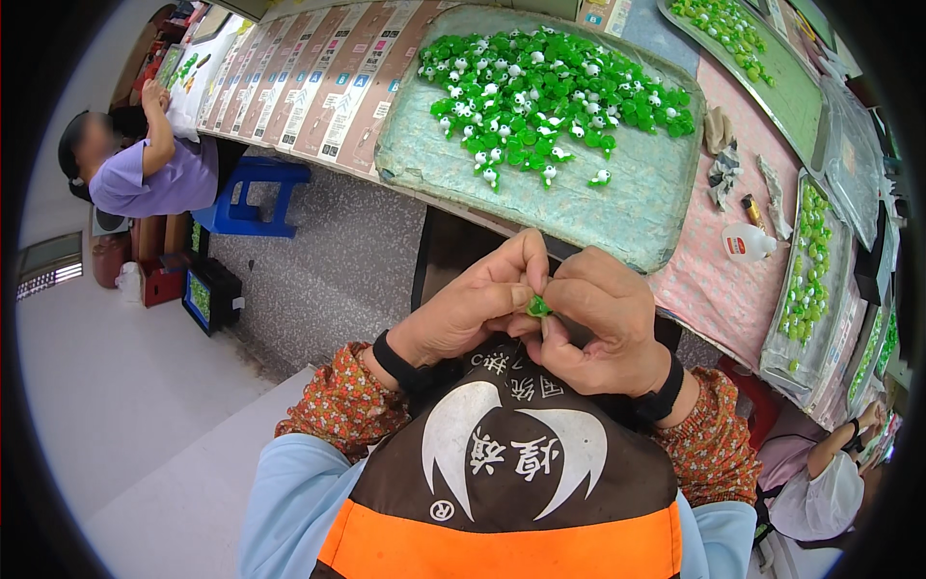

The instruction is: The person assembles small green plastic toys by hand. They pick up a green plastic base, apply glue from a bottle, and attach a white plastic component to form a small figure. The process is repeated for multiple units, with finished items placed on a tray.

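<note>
My left hand [473,299] and my right hand [603,323] meet in front of my apron, fingertips pinched together around a small green plastic piece [537,307]. Both hands touch it; its exact shape is mostly hidden by the fingers. Just beyond them, on the table, lies a large shallow tray [540,224] with a pale bluish-green lining. A heap of small green figures with white round heads [550,92] fills its far half. A few figures [600,179] lie loose nearer to me.
Right of the tray are a white bottle [748,242], crumpled scraps [723,174] and a narrower tray [772,362] of green pieces. Flattened cartons [318,82] cover the table's left. A blue stool [260,193] and a person in purple [154,179] are left; another person [820,487] sits lower right.
</note>
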A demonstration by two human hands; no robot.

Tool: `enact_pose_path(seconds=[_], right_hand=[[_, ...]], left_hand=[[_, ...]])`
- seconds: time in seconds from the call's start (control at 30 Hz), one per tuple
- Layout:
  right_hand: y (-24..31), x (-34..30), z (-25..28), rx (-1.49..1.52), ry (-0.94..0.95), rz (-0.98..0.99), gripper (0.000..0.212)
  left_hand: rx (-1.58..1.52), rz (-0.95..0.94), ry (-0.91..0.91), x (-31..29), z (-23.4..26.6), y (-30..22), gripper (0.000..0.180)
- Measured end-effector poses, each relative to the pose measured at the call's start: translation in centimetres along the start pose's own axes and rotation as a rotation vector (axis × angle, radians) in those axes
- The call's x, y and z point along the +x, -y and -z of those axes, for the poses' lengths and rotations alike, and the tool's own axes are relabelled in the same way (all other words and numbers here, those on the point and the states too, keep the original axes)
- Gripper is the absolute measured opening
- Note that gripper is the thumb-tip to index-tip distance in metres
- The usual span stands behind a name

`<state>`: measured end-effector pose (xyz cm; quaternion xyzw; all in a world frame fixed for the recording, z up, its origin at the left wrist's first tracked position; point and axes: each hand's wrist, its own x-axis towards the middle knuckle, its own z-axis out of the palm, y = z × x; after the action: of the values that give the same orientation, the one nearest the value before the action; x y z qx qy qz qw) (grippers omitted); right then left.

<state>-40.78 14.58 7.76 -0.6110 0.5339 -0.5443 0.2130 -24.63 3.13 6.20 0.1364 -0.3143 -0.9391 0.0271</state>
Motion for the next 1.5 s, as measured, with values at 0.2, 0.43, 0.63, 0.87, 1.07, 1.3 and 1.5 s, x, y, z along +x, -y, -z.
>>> enact_pose_path(seconds=[0.2, 0.43, 0.63, 0.87, 1.07, 1.3, 1.5], right_hand=[[-0.1, 0.0, -0.2, 0.013, -0.035, -0.010, 0.020], [-0.1, 0.0, -0.1, 0.026, -0.030, -0.014, 0.021], [-0.1, 0.3, 0.2, 0.056, 0.010, -0.072, 0.025], [0.1, 0.4, 0.9, 0.069, 0.020, -0.256, 0.024], [0.3, 0.3, 0.8, 0.092, -0.023, -0.239, 0.024], [0.6, 0.1, 0.7, -0.028, -0.044, -0.186, 0.021], [0.9, 0.2, 0.7, -0.100, -0.066, -0.174, 0.020]], left_hand=[[-0.017, -0.007, -0.010, 0.2, -0.3, 0.0, 0.018], [-0.016, 0.010, 0.000, 0.2, 0.0, 0.0, 0.019], [-0.024, 0.047, -0.031, 0.1, 0.0, -0.4, 0.020], [0.005, 0.039, -0.094, 0.0, -0.1, -1.0, 0.021], [0.038, 0.026, -0.120, 0.1, 0.2, -1.1, 0.018], [0.211, 0.034, -0.165, 0.1, 0.0, -1.4, 0.020], [0.329, 0.011, -0.193, -0.1, -0.8, -1.9, 0.024]])
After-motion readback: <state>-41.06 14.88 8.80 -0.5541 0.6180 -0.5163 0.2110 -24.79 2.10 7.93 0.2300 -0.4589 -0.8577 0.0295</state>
